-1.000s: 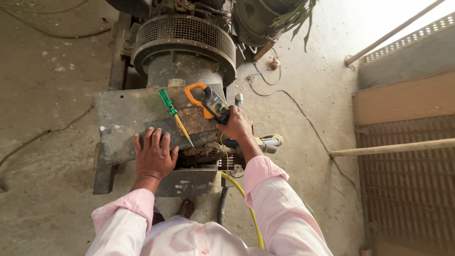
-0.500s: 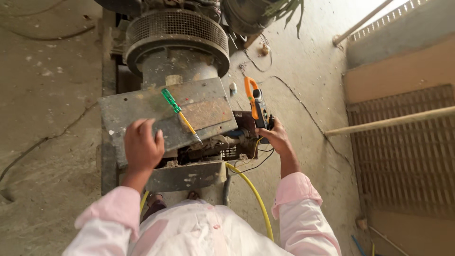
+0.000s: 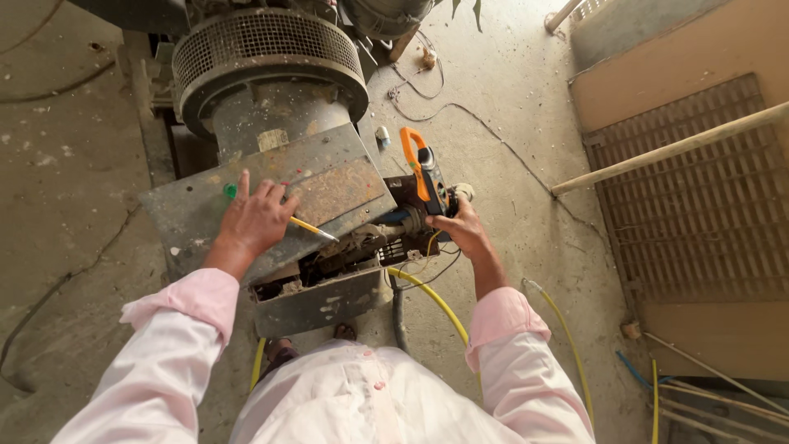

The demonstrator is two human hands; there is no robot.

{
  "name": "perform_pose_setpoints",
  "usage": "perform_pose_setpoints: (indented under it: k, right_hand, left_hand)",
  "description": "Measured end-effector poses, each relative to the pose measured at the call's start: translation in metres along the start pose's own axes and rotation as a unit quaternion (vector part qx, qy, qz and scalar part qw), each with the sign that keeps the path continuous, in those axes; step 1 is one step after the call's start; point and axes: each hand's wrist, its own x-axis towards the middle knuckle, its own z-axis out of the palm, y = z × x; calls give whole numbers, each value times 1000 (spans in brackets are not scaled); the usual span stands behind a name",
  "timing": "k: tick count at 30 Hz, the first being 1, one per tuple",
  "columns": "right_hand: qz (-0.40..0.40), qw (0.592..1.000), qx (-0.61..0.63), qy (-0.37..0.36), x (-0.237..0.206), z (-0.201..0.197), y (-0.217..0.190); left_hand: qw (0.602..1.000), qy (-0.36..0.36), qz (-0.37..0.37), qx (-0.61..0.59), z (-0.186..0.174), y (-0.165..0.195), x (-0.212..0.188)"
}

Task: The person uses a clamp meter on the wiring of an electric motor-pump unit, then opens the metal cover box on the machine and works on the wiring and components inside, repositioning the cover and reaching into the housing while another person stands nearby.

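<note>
My left hand (image 3: pixel 256 218) lies flat on a rusty grey metal cover plate (image 3: pixel 345 181), its fingers over a screwdriver (image 3: pixel 306 226) with a green handle and yellow shaft. My right hand (image 3: pixel 462 228) grips an orange and black clamp meter (image 3: pixel 422 170) beside the open terminal box (image 3: pixel 374 247) of a motor, where wires show. The meter's orange jaw points away from me. A large round motor housing with a mesh grille (image 3: pixel 263 57) stands beyond the plate.
A yellow cable (image 3: pixel 440 304) and a dark hose run from the box toward my feet. A thin wire (image 3: pixel 501 144) crosses the concrete floor. A wooden pole (image 3: pixel 666 152) and a metal grating (image 3: pixel 699 205) lie at the right.
My left hand slid up the plate onto the screwdriver. My right hand, still holding the clamp meter, stays at the right of the terminal box, having carried it there off the plate earlier.
</note>
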Motion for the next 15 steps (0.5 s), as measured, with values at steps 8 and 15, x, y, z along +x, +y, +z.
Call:
perform_pose_setpoints:
  k: [8, 15]
  right_hand:
    - [53, 998, 8, -27, 16, 37, -23]
    - [45, 998, -23, -28, 16, 47, -27]
  left_hand:
    - [997, 71, 24, -4, -10, -10, -33]
    - [908, 180, -297, -236, -3, -28, -90]
